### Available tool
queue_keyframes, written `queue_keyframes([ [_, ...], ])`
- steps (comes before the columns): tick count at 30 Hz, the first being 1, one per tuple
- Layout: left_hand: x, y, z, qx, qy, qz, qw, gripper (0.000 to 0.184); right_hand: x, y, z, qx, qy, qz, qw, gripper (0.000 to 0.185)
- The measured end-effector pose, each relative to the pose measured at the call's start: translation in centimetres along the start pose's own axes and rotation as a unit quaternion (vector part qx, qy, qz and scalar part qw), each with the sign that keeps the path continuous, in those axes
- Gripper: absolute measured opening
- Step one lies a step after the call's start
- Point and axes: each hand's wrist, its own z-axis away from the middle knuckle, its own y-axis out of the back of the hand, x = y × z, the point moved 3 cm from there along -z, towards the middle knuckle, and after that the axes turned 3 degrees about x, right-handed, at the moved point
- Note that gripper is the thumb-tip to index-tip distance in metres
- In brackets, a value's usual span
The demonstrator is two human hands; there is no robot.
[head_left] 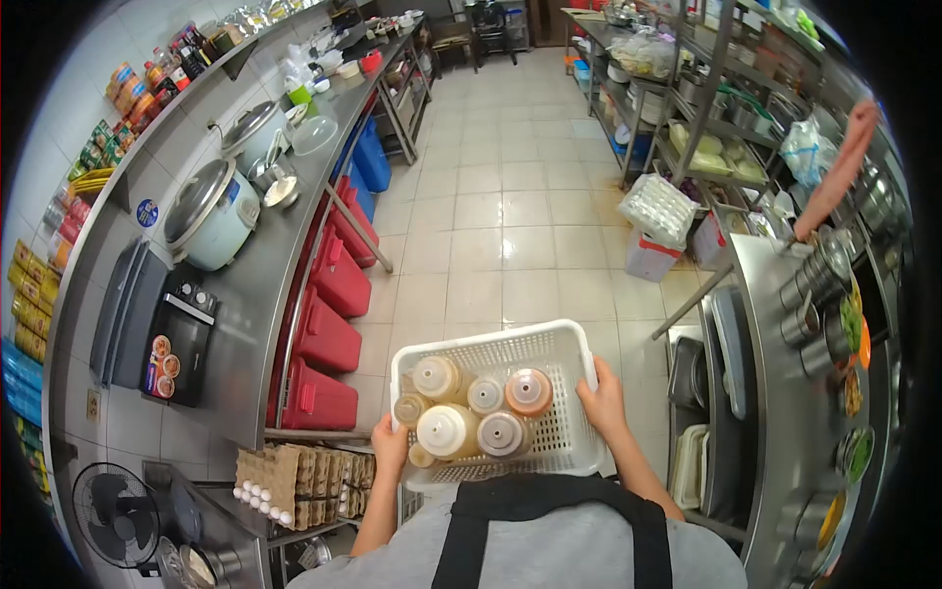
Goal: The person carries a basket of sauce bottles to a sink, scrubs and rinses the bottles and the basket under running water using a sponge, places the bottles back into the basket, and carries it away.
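Note:
In front of my body I carry a white perforated plastic basket [556,461]. My left hand [390,444] grips its left side, and my right hand [600,395] is closed on the right rim. Several squeeze bottles stand inside, mostly toward the left: a large one with a white cap [447,432], one with orange contents [529,392], and one with a greyish cap [503,434]. Others beside them look cream or brownish. The right part of the basket shows its bare slotted bottom. Fingers beneath the rims are partly hidden.
A steel counter [250,344] with rice cookers [213,214] runs along the left, red bins [324,334] below it. Egg trays [304,481] sit low at left. Right are a steel counter [760,270], shelving, and another person's arm [839,172]. Tiled floor [500,236] stretches ahead.

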Motion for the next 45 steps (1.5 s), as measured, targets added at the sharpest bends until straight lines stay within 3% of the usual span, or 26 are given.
queue_keyframes([
  [11, 11.3, -11.5, -15.3, 0.076, 0.06, 0.047, 0.994, 0.022, 0.5, -5.3, -29.8, -0.09, 0.041, 0.037, 0.994, 0.042],
  [17, 14.5, -18.1, -29.5, 0.082, 0.049, 0.108, 0.99, 0.022, 1.8, -9.6, -45.2, -0.078, 0.045, -0.007, 0.996, 0.043],
  [21, 17.1, -22.1, -39.6, 0.054, 0.068, 0.013, 0.996, 0.023, 1.8, -10.7, -53.7, -0.047, 0.056, 0.001, 0.997, 0.043],
  [25, 21.1, -26.8, -48.6, 0.017, 0.067, 0.053, 0.996, 0.023, 2.3, -12.0, -62.5, -0.036, 0.039, -0.015, 0.998, 0.043],
  [33, 27.3, -35.6, -64.1, 0.07, 0.047, 0.145, 0.986, 0.022, 1.4, -17.3, -84.5, -0.081, 0.069, 0.019, 0.994, 0.046],
  [39, 31.6, -39.9, -74.4, 0.112, 0.093, 0.129, 0.981, 0.02, 1.0, -22.9, -99.5, -0.141, 0.074, 0.022, 0.987, 0.046],
  [41, 33.3, -41.5, -78.7, 0.12, 0.095, 0.134, 0.979, 0.02, 3.1, -25.5, -104.6, -0.138, 0.073, 0.01, 0.988, 0.046],
  [45, 37.4, -43.5, -90.3, 0.101, 0.06, 0.117, 0.986, 0.023, 0.7, -28.9, -114.1, -0.117, 0.063, 0.041, 0.99, 0.045],
])
